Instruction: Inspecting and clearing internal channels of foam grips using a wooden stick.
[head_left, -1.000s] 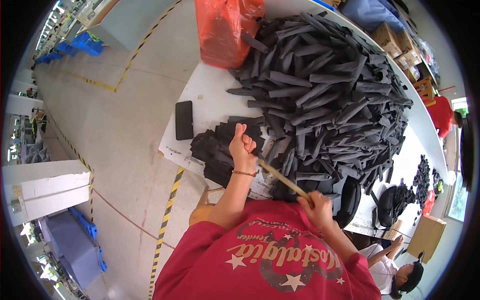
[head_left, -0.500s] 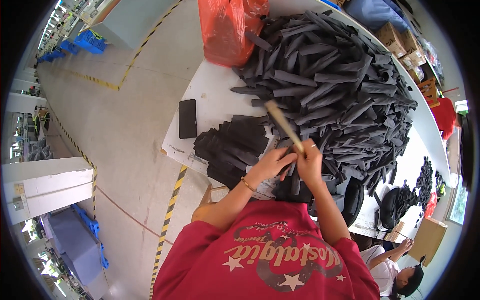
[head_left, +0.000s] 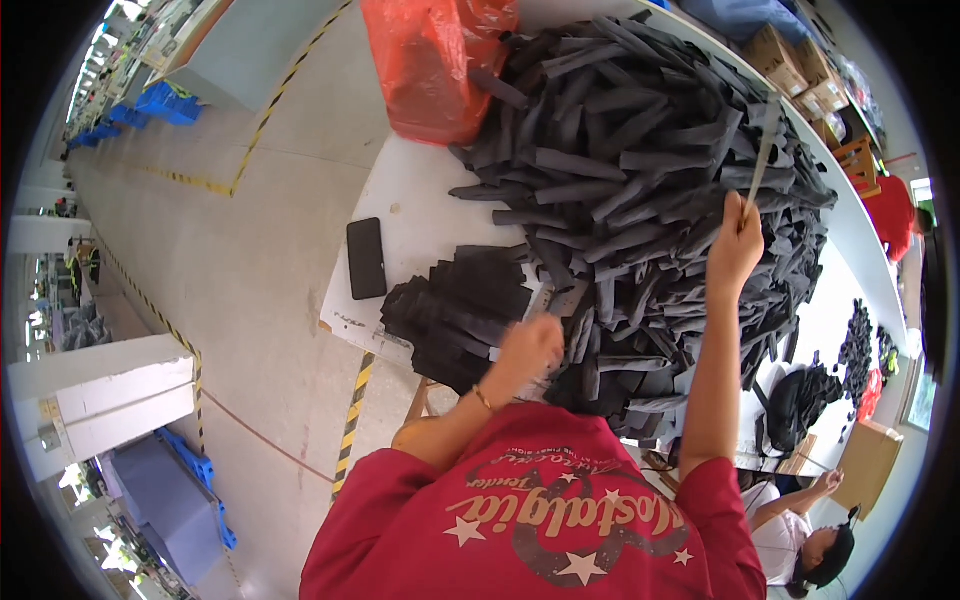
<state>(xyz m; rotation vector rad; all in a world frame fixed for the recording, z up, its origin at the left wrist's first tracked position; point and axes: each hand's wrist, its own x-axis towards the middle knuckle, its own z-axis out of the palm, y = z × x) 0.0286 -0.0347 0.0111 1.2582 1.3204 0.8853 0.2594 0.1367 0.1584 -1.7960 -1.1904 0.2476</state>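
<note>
My right hand [head_left: 735, 245] is raised over the big heap of dark grey fabric tubes [head_left: 630, 130], its fingers closed round one end of a pale flat stick [head_left: 766, 155]. The stick points up and away, its far end blurred. Lower down, close to my shirt, my left hand [head_left: 532, 350] is smeared by motion, so its fingers do not show clearly. Beside it lies a layered stack of flat black fabric pieces [head_left: 455, 305] near the table's left edge.
A black phone [head_left: 366, 258] lies on the white table [head_left: 415, 195]. A red plastic bag [head_left: 430, 85] stands at its far left corner. A black bag [head_left: 800, 410] sits to the right, with a co-worker [head_left: 800, 530] beyond it. Cardboard boxes [head_left: 785, 65] are behind the table.
My hands were together with the stick between them. The right has swung away to the upper right with the stick; the left has come back toward the black stack.
</note>
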